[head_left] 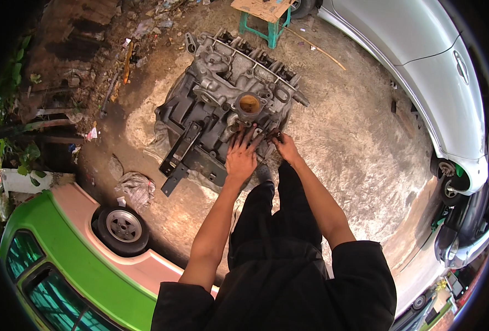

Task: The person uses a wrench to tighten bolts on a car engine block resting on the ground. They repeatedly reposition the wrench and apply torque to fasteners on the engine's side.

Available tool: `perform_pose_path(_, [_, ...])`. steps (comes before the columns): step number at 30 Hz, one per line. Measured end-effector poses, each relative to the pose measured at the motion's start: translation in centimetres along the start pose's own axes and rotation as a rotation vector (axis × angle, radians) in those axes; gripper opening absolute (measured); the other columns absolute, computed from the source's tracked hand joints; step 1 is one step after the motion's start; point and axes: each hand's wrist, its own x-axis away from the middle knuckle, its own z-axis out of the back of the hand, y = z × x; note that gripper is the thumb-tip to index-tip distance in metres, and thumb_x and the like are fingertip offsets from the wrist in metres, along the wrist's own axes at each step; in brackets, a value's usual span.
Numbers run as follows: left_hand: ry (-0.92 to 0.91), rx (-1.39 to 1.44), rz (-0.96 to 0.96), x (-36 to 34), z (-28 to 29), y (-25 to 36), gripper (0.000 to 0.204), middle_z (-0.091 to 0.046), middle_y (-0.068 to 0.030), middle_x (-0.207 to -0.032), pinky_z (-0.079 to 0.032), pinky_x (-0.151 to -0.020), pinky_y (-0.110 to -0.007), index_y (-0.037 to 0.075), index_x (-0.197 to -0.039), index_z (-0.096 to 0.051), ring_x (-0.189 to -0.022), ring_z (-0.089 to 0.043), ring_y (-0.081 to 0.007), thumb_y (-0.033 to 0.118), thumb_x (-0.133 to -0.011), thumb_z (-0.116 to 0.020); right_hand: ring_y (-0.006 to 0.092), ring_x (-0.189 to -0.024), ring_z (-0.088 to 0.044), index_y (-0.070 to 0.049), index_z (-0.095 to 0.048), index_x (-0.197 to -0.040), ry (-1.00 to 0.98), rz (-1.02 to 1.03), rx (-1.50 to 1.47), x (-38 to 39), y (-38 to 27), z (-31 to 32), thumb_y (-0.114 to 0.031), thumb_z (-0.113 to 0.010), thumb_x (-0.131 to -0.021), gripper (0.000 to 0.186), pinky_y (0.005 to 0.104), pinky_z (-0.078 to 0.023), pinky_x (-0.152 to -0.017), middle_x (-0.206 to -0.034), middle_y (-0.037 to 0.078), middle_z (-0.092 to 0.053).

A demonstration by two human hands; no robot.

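Observation:
A greasy grey engine [214, 91] rests on the ground in front of my feet, with a round tan-coloured opening [249, 103] on its top. My left hand [241, 157] lies on the engine's near side below that opening, its darkened fingers stretched out and slightly spread. Just to its right, my right hand [285, 148] is closed at the engine's near right edge. Its fingertips are pressed together by a small dark part, too small to name. On the engine's near left lies a black metal bracket [181, 149].
A green and tan car [73, 237] stands at lower left, a silver car [415, 44] at upper right. Beyond the engine are a low table with green legs [261, 12] and a thin stick [321, 51]. A crumpled sack [135, 188] and litter lie to the left.

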Motion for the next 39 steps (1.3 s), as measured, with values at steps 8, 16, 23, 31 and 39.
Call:
perform_pose_path(8, [-0.036,-0.046,0.002,-0.1,0.0,0.0,0.068,-0.037,-0.0027,-0.154,-0.030,-0.116,-0.051,0.023,-0.141,-0.049,-0.138,-0.038,-0.0329,0.007,-0.076,-0.054,0.0228,-0.096,-0.064,0.006,-0.056,-0.114,0.012,0.003,-0.262,-0.5,2.2,-0.9,-0.008,-0.051,-0.100,0.020,0.0339,-0.051,-0.086,-0.105,0.014,-0.065])
perform_pose_path(16, [-0.039,-0.036,0.008,0.1,-0.2,-0.1,0.069,-0.036,-0.0021,-0.154,-0.030,-0.117,-0.050,0.022,-0.141,-0.048,-0.138,-0.037,-0.0330,0.005,-0.075,-0.056,0.0243,-0.092,-0.064,0.006,-0.057,-0.115,0.017,-0.030,-0.117,0.0,0.1,-0.7,-0.013,-0.053,-0.100,0.024,0.0360,-0.051,-0.084,-0.100,0.015,-0.067])
perform_pose_path(23, [-0.026,-0.039,0.007,0.0,-0.2,-0.2,0.065,-0.036,-0.0019,-0.155,-0.031,-0.115,-0.050,0.022,-0.139,-0.051,-0.139,-0.036,-0.0331,0.006,-0.075,-0.056,0.0324,-0.090,-0.065,0.002,-0.059,-0.116,0.059,-0.032,0.050,0.9,-2.8,-0.4,-0.020,-0.055,-0.096,0.030,0.0384,-0.049,-0.081,-0.098,0.022,-0.068])
perform_pose_path(31, [-0.031,-0.040,0.008,0.0,-0.2,0.0,0.067,-0.037,-0.0022,-0.154,-0.032,-0.115,-0.051,0.022,-0.140,-0.049,-0.137,-0.039,-0.0335,0.007,-0.074,-0.056,0.0338,-0.092,-0.065,0.002,-0.061,-0.112,0.068,-0.016,0.158,0.5,-1.4,-0.5,-0.021,-0.055,-0.096,0.028,0.0396,-0.049,-0.082,-0.100,0.021,-0.068])
perform_pose_path(39, [-0.019,-0.008,0.009,0.1,-0.4,-0.3,0.065,-0.034,0.0006,-0.157,-0.031,-0.115,-0.050,0.025,-0.140,-0.051,-0.142,-0.034,-0.0332,0.009,-0.076,-0.058,0.0350,-0.089,-0.068,0.004,-0.062,-0.109,0.145,0.029,-0.004,0.6,-0.7,-1.1,-0.016,-0.057,-0.094,0.025,0.0395,-0.050,-0.076,-0.096,0.022,-0.069])
